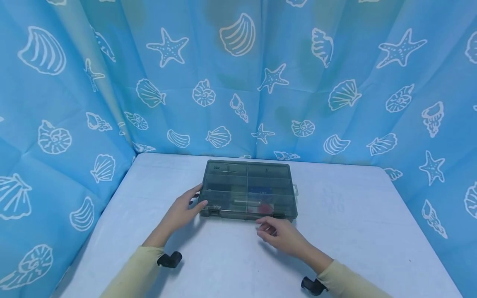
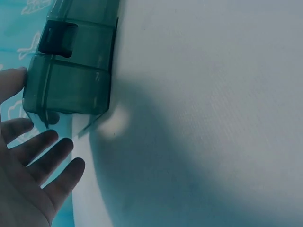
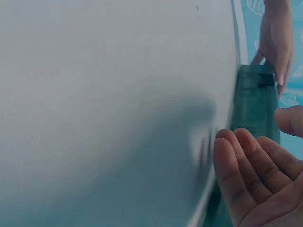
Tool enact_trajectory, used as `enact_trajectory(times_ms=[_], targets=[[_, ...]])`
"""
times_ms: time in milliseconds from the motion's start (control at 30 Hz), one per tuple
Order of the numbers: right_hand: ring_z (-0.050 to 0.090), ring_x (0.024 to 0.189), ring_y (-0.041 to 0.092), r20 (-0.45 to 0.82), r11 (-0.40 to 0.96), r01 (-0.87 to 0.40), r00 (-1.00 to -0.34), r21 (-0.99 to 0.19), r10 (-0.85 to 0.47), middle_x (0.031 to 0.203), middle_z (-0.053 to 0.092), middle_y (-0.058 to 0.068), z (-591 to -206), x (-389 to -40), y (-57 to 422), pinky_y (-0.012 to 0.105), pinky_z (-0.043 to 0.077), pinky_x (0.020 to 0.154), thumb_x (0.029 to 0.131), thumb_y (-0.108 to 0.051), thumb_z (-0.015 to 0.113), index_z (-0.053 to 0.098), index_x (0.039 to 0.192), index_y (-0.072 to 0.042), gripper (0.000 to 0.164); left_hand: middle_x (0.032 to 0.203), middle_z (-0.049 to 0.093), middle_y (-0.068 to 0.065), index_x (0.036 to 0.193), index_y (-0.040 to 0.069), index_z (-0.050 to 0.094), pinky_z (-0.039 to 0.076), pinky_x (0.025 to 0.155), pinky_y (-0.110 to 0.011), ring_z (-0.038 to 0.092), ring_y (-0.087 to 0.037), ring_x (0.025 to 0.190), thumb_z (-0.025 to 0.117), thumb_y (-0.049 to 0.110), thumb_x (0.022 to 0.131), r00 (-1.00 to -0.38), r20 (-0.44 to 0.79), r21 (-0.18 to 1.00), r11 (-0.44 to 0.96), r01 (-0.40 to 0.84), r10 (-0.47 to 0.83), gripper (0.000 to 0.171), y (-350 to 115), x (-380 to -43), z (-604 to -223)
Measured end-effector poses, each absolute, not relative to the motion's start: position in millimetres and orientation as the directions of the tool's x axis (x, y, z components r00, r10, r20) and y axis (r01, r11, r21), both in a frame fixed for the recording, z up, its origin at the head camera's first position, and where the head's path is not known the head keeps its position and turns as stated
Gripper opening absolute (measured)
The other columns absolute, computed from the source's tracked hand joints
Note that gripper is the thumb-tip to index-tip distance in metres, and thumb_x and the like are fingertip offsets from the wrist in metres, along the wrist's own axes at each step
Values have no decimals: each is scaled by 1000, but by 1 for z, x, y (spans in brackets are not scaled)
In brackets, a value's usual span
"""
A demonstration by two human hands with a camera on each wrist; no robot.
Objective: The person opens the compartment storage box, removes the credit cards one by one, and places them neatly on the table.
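Note:
A dark, see-through compartment box [image 1: 227, 182] lies on the white table with its lid down. Through the lid show a blue piece [image 1: 260, 191], a red round thing [image 1: 265, 208] and a pale long shape [image 1: 246, 203]. My left hand [image 1: 182, 212] is at the box's left end, thumb at the front left corner of the lid, fingers spread along the side. In the left wrist view these fingers [image 2: 64, 158] are loosely extended by the box's end. Just before the front edge, toward the right, hovers my right hand [image 1: 281, 235], fingers loosely bent with nothing in them.
The table [image 1: 346, 231] has a white cover. A blue curtain [image 1: 238, 82] with white shells and starfish hangs behind it and along both sides. A dark latch [image 1: 214, 212] sits on the box's front left, and a clear tab [image 1: 295, 189] juts from its right side.

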State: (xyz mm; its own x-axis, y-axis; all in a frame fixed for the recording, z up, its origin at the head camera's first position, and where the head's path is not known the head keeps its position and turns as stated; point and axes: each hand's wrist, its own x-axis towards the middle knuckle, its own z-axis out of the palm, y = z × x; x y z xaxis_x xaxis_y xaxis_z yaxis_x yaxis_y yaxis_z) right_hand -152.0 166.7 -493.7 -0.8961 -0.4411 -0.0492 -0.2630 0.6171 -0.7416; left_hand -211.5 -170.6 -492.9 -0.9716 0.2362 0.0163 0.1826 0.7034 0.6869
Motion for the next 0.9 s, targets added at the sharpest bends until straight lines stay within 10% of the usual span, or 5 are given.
enact_trajectory(times_ms=[900], targets=[[68,100,14,-158,451,-97,-855,-887,-494,133,65,7,-504,-166,105,31,58,78,102,-31,65,58,143,-12,46,167,23,-16,164,14,15,30,122,-57,29,-39,150,56,41,105,-958,-66,712,686,150,279,77,-169,-216,-499]])
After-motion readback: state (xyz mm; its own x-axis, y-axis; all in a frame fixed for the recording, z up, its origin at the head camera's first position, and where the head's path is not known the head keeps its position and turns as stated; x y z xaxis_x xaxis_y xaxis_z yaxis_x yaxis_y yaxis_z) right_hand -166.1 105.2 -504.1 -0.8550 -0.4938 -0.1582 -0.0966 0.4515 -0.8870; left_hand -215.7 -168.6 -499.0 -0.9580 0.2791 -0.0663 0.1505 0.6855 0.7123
